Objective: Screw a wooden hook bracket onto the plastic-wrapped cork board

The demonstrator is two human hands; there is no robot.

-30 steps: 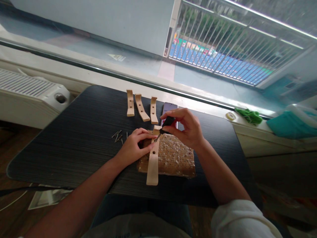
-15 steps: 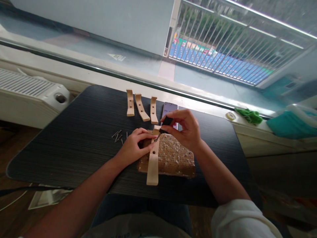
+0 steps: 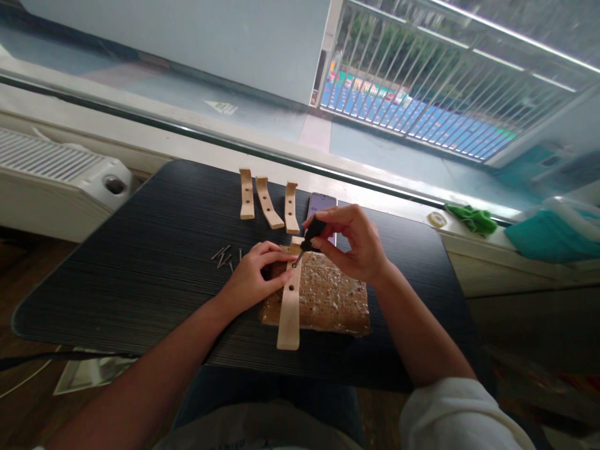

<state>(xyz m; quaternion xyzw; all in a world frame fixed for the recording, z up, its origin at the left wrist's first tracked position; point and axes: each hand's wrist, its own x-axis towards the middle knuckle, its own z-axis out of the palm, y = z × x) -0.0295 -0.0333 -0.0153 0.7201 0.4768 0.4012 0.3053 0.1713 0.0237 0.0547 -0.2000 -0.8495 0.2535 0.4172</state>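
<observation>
A pale wooden hook (image 3: 289,319) with two holes lies across a brown block (image 3: 335,297) wrapped in clear film, its wide end hanging past the block's near edge. My left hand (image 3: 257,274) grips the hook's left side, thumb and fingers on either side of the upper hole. Between thumb and fingers, my right hand (image 3: 351,240) has a short black-handled screwdriver (image 3: 313,231), tilted, its tip in the upper hole, where a screw head seems to sit. The lower hole shows dark. Left of my left hand, several loose screws (image 3: 222,255) are scattered.
Three more wooden hooks (image 3: 266,203) stand in a row on the dark table (image 3: 140,262). A phone (image 3: 323,203) lies behind my right hand. On the sill are a tape roll (image 3: 437,219) and a green cloth (image 3: 470,219). A radiator (image 3: 70,169) is at the left.
My right hand's fingers have shifted slightly on the screwdriver handle. The screwdriver tip stays at the upper hole, and my left hand and the wooden hook remain in place.
</observation>
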